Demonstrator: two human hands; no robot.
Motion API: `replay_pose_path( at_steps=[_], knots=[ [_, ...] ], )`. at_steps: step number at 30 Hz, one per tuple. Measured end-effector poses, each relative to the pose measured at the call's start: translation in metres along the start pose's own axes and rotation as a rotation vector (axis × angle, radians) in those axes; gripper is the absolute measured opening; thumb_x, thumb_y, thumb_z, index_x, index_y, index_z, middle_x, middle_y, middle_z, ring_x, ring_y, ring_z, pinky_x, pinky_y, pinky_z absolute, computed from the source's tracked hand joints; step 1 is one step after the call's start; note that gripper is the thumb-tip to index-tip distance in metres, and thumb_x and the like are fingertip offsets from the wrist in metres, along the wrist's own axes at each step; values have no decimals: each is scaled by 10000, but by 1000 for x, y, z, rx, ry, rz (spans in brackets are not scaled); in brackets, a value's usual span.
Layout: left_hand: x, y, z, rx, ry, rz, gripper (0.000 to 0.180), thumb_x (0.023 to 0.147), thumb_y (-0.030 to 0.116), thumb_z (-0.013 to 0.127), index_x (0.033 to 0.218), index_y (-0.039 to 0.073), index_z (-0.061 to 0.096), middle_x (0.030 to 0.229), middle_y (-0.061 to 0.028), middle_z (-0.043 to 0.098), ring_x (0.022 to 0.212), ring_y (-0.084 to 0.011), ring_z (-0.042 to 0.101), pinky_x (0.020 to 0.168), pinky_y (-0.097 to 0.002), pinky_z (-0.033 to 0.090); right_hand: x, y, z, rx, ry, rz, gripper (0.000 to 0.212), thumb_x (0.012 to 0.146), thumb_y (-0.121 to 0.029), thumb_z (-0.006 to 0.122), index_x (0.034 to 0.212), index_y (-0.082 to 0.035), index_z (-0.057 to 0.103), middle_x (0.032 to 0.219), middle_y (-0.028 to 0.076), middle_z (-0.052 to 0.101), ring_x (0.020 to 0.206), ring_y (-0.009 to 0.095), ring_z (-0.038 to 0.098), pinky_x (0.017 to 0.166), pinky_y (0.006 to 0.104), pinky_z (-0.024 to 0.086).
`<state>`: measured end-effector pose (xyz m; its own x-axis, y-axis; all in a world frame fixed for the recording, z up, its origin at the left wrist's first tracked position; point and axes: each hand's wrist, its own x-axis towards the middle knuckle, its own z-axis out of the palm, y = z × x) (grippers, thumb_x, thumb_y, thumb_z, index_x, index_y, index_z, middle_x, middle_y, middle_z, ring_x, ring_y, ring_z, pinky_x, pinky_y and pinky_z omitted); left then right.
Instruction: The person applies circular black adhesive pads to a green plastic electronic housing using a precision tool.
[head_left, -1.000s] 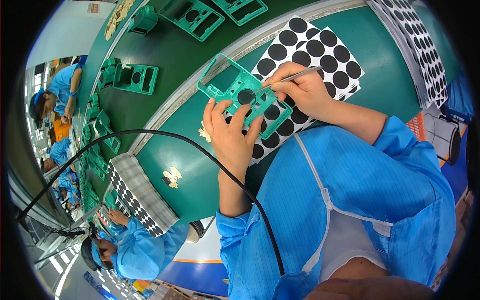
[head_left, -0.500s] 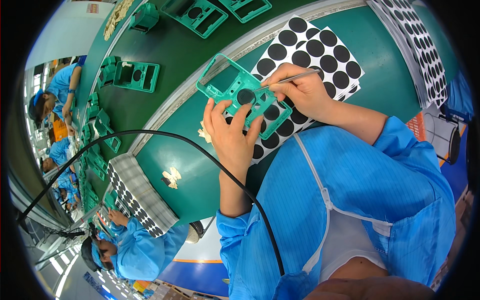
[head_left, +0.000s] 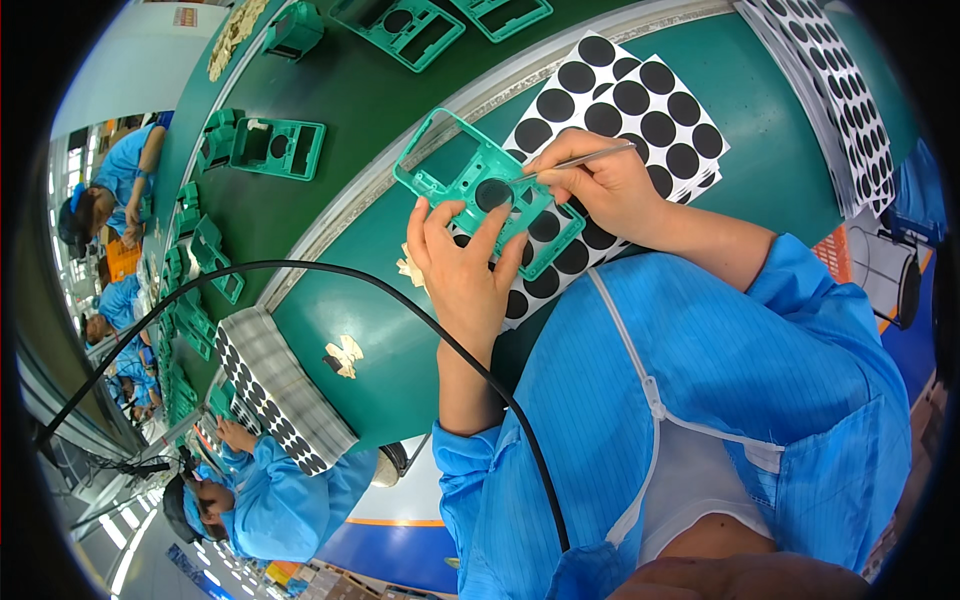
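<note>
A green plastic housing (head_left: 462,165) with a large window cut-out lies tilted over the sticker sheets in front of me. My left hand (head_left: 462,262) grips its near edge, with a fingertip against the black round sticker (head_left: 491,194) set in the housing. In my right hand (head_left: 612,190) is a pair of metal tweezers (head_left: 598,154), pinched between thumb and fingers. The tips of the tweezers reach the housing just right of the round sticker. White sheets of black round stickers (head_left: 657,128) spread beneath and beyond both hands.
Beyond a metal rail (head_left: 385,172), a green conveyor belt (head_left: 345,110) carries several more green housings (head_left: 277,150). Stacked sticker sheets (head_left: 815,100) stand at right; another stack (head_left: 280,385) is at left. Peeled scraps (head_left: 343,356) lie on the table. A black cable (head_left: 400,298) arches across. Co-workers sit at left.
The housings on the belt have shifted slightly to the right and upward. The tweezers have moved a little at the sticker's edge, and both hands keep their hold.
</note>
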<state>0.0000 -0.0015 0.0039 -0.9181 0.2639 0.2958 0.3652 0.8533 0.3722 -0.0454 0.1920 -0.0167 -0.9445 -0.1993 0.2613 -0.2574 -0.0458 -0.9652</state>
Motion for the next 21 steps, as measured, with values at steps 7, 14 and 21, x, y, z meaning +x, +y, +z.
replay_pose_path(
  at_steps=[7, 14, 21],
  knots=[
    [2, 1, -3, 30, -37, 16, 342, 741, 205, 771, 1077, 197, 709, 1149, -131, 475, 1247, -396, 327, 1029, -476, 299, 0, 0, 0, -18, 1, -9, 82, 881, -29, 578, 860, 23, 637, 809, 81, 644, 585, 105, 602, 522, 226, 467],
    [4, -2, -5, 117, -14, 94, 351, 722, 221, 769, 1066, 198, 703, 1120, -148, 492, 1187, -408, 387, 966, -480, 389, 0, -2, 2, -23, 10, -10, 68, 875, -24, 585, 856, 19, 634, 798, 79, 639, 585, 105, 602, 517, 226, 463],
    [4, -3, -5, 153, -41, 110, 367, 747, 223, 759, 1109, 210, 699, 1148, -142, 475, 1208, -398, 364, 989, -475, 357, -1, -4, 3, -55, 8, -7, 64, 878, -27, 584, 863, 12, 632, 787, 76, 631, 583, 105, 602, 516, 228, 464]
  ],
)
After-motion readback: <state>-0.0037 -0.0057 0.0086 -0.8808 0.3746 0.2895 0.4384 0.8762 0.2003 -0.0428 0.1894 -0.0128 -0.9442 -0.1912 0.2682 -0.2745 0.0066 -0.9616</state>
